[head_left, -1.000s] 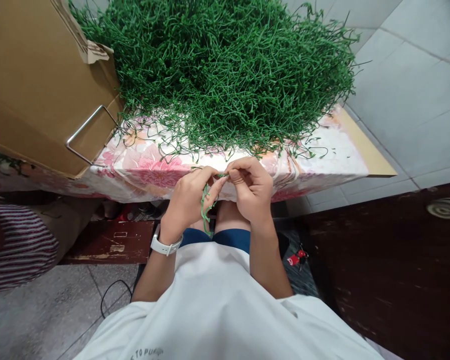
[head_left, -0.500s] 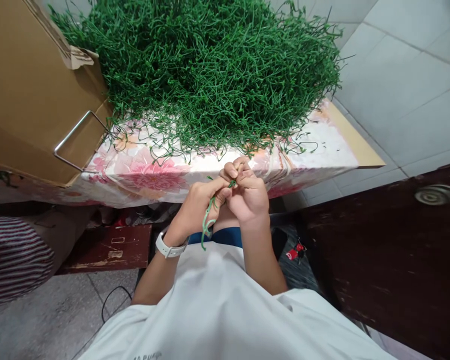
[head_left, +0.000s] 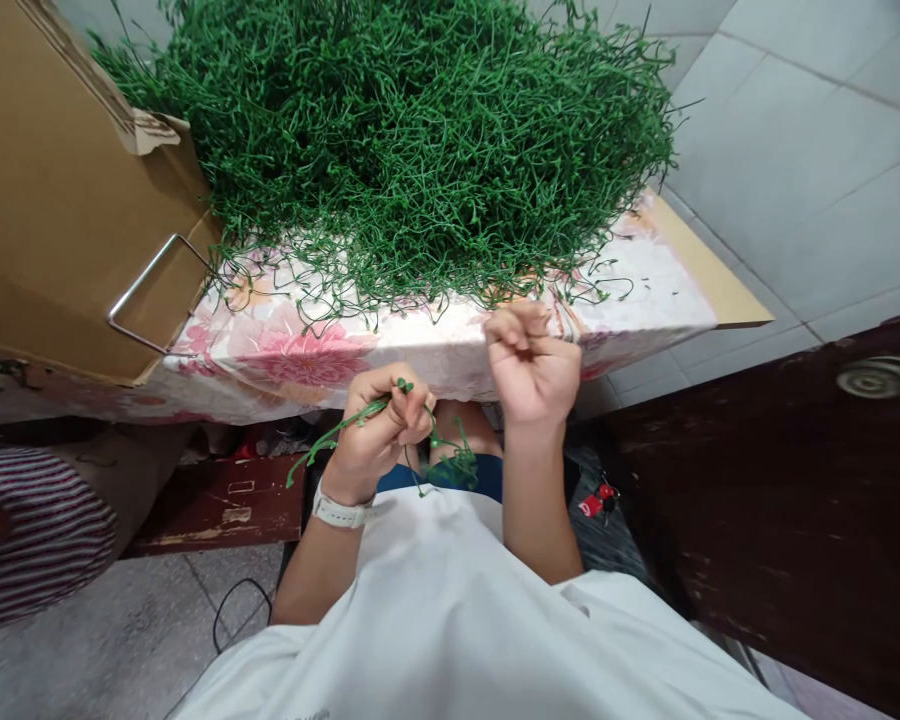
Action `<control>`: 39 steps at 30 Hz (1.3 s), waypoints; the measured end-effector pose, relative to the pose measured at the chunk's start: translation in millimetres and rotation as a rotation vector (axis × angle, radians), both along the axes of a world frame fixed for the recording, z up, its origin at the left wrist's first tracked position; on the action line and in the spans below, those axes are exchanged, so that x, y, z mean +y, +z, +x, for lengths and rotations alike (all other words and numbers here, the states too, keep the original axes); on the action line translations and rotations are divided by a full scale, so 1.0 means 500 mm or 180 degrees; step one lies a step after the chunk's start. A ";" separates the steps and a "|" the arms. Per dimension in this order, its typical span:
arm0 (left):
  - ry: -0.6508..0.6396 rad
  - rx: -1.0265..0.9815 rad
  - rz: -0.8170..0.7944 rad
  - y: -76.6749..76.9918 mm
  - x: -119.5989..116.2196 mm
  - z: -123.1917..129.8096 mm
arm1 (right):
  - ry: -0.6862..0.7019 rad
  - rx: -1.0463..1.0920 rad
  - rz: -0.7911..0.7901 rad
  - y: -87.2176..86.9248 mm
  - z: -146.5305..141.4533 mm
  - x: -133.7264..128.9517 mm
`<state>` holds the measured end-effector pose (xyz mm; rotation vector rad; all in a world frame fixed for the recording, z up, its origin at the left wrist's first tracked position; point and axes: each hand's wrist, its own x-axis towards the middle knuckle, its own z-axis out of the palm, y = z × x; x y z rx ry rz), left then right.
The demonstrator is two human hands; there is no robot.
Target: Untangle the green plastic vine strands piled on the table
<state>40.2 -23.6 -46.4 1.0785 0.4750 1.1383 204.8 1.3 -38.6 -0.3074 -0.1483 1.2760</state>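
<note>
Below the green stem pile (head_left: 435, 150), the left hand (head_left: 386, 415) is pinching green stems (head_left: 345, 425), their trailing ends blurring; the right hand (head_left: 532, 365) is curling, its fingertip contact unclear.

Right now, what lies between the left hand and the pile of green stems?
In the head view, a strip of floral cloth lies between the left hand and the pile, with stray stems on it.

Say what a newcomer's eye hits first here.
The big heap of green stems across the back of the flowered cloth. Next, the tall cardboard box at its left. Then the left hand below the cloth's front edge, holding a few green stems.
</note>
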 end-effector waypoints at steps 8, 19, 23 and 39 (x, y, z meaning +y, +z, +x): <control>-0.0282 0.0323 0.0009 0.006 0.011 0.001 | -0.1326 -0.1578 0.0206 -0.032 0.137 0.001; -0.0274 0.0158 -0.0080 0.019 0.016 0.017 | -0.2836 -0.4759 -0.1617 -0.044 0.356 0.086; -0.0177 0.0295 -0.0129 0.015 0.013 0.029 | -0.2682 -0.4865 -0.1116 -0.033 0.280 0.033; 0.0990 0.1814 0.0823 -0.001 0.007 0.048 | -0.1274 -0.4182 0.1175 -0.049 0.014 -0.055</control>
